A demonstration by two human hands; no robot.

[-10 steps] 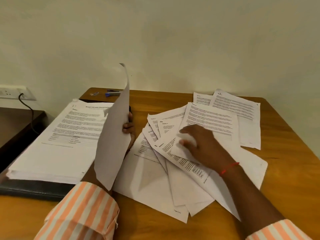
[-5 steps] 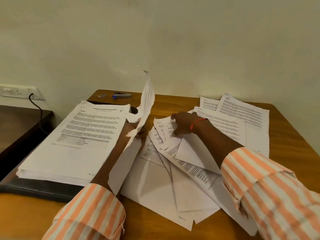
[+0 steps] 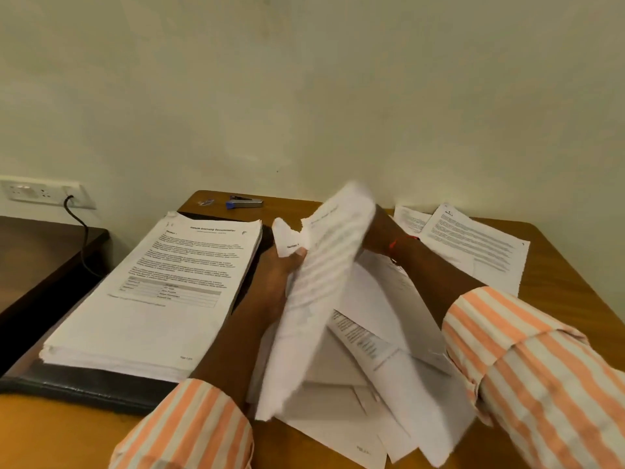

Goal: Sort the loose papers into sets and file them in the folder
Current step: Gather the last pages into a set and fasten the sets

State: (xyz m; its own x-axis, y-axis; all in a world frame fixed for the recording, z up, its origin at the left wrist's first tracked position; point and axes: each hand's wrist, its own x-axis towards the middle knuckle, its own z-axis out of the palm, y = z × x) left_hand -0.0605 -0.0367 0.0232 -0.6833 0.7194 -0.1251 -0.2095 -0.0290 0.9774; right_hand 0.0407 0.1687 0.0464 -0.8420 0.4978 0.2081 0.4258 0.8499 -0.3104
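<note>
Loose papers point(image 3: 389, 384) in an overlapping, skewed heap on the right half of the wooden table point(image 3: 581, 299), lying flat, several corners pointing toward the near edge. Above that heap, held sheets point(image 3: 321, 292) up off the pile and tilted, blurred, lowest corner hanging over the heap's near-left part. Left hand point(image 3: 275, 279) gripping those sheets at their left edge, thumb on the printed face. Right hand point(image 3: 380, 228) behind the upper end of the same sheets, fingers hidden; grip impossible to tell. Red thread point(image 3: 394, 245) round that wrist.

Black folder point(image 3: 84, 384) flat on the left half, bearing a thick squared stack point(image 3: 152, 299) of printed pages, top page face up with a small grid printed low on it. Dark cover showing along the near and right sides of the stack. Two more sheets point(image 3: 473, 252) at the far right, overlapping each other, well apart from the folder.

Bare wood in front of the folder along the near-left edge, down the right edge, and in a strip at the back, with a stapler point(image 3: 244, 202) lying there. Lower dark side table point(image 3: 40, 258) just beside the left edge; wall socket point(image 3: 40, 193) with a plugged cable point(image 3: 79, 231) above it.
</note>
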